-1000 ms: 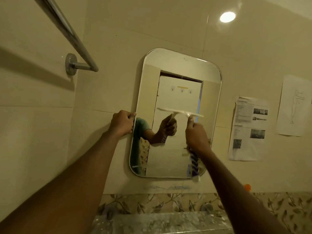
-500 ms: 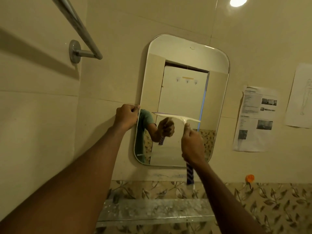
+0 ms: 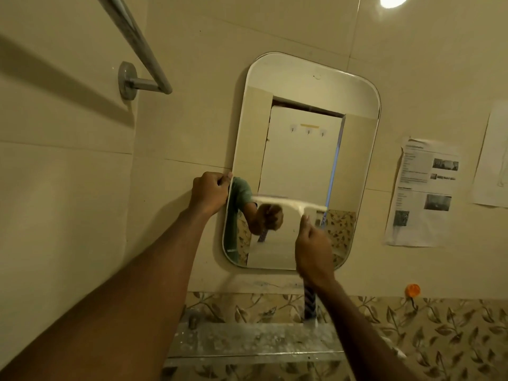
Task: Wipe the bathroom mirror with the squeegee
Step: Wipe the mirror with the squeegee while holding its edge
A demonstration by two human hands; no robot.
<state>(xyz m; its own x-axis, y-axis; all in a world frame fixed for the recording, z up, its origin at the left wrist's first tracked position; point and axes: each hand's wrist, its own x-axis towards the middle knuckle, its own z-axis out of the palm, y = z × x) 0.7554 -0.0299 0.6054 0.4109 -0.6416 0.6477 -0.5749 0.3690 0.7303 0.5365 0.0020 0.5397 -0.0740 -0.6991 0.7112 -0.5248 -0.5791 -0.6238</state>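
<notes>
Draws the cream plastic T-shaped squeegee [image 3: 288,203] down the rounded rectangular wall mirror [image 3: 299,160] — blade now about two-thirds of the way down the glass, against roughly halfway a second ago. Keeps the blade near level and against the glass, stopping short of both side edges. Grips the dark-and-white striped handle [image 3: 310,301] with the right hand [image 3: 313,251], fingers clenched round it, the lower end showing below the wrist, past the mirror's bottom edge. Steadies the mirror with the left hand [image 3: 210,192], unmoved at the left rim, fingers curled onto the edge.

Reads as mid-stroke: middle band of the upper glass likely done, bottom third still to go. Probably needs separate passes along both sides, the blade being narrower than the mirror.

Counted:
- one mirror, one squeegee, two hands
- one chrome towel rail [image 3: 137,42], upper left
- two printed paper sheets on the tile, right of the mirror [image 3: 423,193] [image 3: 492,158]
- one small orange round object [image 3: 412,290] — cannot tell what
- one frosted glass shelf [image 3: 247,342] below
</notes>
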